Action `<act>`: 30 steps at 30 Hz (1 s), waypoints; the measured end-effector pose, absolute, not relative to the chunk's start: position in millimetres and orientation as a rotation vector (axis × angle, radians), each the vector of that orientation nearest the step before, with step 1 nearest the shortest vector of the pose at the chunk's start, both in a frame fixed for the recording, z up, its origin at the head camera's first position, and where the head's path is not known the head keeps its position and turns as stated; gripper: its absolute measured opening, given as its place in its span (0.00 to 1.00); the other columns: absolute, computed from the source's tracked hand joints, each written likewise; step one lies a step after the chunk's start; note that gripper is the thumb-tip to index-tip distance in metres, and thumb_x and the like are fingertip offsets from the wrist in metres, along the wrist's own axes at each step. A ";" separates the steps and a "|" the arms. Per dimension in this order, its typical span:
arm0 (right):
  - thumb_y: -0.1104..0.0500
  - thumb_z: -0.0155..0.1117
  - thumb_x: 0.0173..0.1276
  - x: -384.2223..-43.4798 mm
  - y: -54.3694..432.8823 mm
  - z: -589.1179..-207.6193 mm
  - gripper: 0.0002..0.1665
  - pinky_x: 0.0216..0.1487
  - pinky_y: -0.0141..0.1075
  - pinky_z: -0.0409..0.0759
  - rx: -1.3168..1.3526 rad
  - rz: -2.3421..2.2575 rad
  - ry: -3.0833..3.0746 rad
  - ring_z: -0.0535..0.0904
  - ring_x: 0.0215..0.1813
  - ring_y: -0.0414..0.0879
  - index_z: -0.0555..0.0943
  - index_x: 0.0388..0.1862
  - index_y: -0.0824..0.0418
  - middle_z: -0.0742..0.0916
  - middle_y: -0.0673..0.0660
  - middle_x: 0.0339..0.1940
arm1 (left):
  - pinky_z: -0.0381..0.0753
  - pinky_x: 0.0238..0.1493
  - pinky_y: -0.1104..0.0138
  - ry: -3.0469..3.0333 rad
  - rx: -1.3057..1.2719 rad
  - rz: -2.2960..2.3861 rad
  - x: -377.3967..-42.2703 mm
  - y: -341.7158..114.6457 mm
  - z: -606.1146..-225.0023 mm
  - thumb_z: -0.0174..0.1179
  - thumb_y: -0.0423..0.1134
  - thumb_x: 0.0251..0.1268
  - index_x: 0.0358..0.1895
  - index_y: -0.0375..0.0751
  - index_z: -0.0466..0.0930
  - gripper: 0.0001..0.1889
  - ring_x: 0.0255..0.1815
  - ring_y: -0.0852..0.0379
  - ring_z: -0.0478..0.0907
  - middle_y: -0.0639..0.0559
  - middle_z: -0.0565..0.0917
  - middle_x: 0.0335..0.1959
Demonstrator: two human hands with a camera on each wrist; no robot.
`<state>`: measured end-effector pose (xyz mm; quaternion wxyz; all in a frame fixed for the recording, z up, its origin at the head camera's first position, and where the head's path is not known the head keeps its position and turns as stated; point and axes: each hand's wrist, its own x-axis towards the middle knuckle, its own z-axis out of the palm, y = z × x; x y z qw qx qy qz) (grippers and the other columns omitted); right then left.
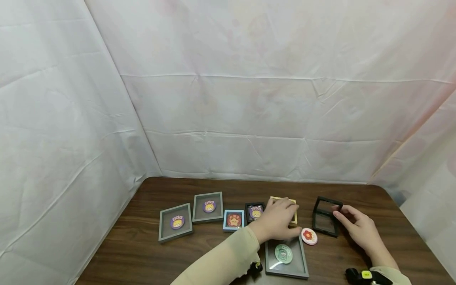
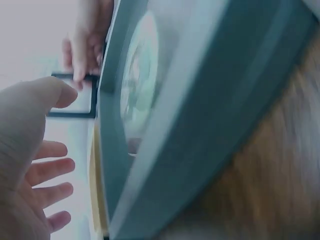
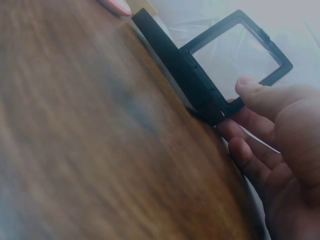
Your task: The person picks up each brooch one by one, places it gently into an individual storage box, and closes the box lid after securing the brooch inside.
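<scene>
My right hand (image 1: 360,231) pinches the raised lid of a black hinged display frame (image 1: 325,232) at the table's right. In the right wrist view, the thumb and fingers hold the rim of the clear-windowed lid (image 3: 275,76), while the frame's base (image 3: 165,55) lies on the table. The left hand (image 1: 274,222) reaches over a yellow frame (image 1: 294,221), partly hiding it, its fingers spread and apparently holding nothing. Below that hand lies a grey frame (image 1: 268,266) with a green round badge (image 1: 283,253). A white badge with a red flower (image 1: 309,236) lies between the hands.
Two grey frames with purple badges lie at the left, one nearer (image 1: 164,231) and one farther (image 1: 218,202). A blue frame (image 1: 225,221) with a red badge and a small black frame (image 1: 248,209) sit mid-table. White cloth (image 1: 228,107) hangs behind the wooden table (image 1: 142,253).
</scene>
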<state>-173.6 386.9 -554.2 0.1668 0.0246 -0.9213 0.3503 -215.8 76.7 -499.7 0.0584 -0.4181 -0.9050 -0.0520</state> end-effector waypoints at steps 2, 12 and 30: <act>0.50 0.69 0.83 -173.6 386.9 -553.8 0.13 0.40 0.24 0.75 0.070 0.994 -2.620 0.80 0.40 0.26 0.90 0.57 0.54 0.93 0.51 0.45 | 0.72 0.72 0.53 -2.718 -1.287 -0.101 -211.4 84.6 -500.0 0.61 0.67 0.76 0.76 0.51 0.79 0.35 0.79 0.56 0.72 0.59 0.79 0.74; 0.50 0.69 0.83 -172.3 386.6 -553.0 0.12 0.40 0.23 0.74 0.058 0.999 -2.625 0.80 0.40 0.26 0.90 0.56 0.53 0.93 0.52 0.45 | 0.75 0.63 0.59 -2.683 -1.262 0.022 -197.6 107.7 -504.5 0.63 0.71 0.72 0.62 0.60 0.87 0.27 0.72 0.64 0.76 0.66 0.82 0.67; 0.49 0.68 0.83 -174.1 386.3 -555.1 0.12 0.40 0.25 0.76 0.079 1.015 -2.635 0.81 0.40 0.28 0.90 0.56 0.53 0.93 0.54 0.48 | 0.74 0.69 0.54 -2.722 -1.246 0.087 -195.7 115.0 -513.7 0.61 0.75 0.71 0.57 0.68 0.92 0.25 0.75 0.60 0.76 0.69 0.86 0.61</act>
